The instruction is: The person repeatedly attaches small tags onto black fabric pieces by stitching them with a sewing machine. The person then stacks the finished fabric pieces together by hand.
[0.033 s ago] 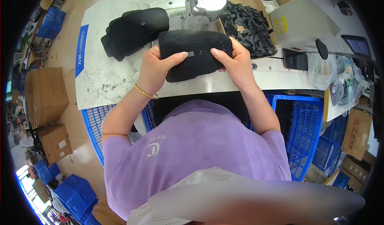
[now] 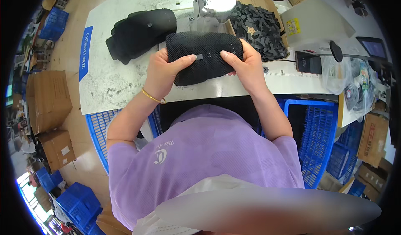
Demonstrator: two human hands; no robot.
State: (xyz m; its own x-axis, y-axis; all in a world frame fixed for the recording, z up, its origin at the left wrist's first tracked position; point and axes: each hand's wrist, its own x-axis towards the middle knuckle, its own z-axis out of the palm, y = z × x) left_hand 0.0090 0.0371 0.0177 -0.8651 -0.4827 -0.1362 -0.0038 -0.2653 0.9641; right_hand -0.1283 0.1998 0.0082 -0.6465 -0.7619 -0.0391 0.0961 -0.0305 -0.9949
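A black mesh piece [image 2: 204,73] is held above the near edge of the white table [image 2: 121,86], in front of the person's chest. Both hands grasp it: the left hand [image 2: 163,68] by its left end, the right hand [image 2: 249,66] by its right end. The thumbs lie on top, the left one at a small grey tab [image 2: 199,56]; most of the other fingers are hidden by the cloth, and its underside cannot be seen. A few pale marks near the right thumb are too small to make out.

Beyond the left hand lies a heap of black pieces [image 2: 142,30]; overlapping edges make their count unclear. Past the held piece stands a machine head [image 2: 200,1], cut off by the upper edge and partly lost in its lamp's glare. To its right, a cardboard box [image 2: 285,40] holds many small dark pieces [image 2: 263,30], the lower ones buried. A phone [image 2: 308,62] lies farther right, near crumpled clear plastic bags [image 2: 335,76] whose contents are hard to tell. Below, the tabletop and the person's body partly cover the blue crates [image 2: 314,143].
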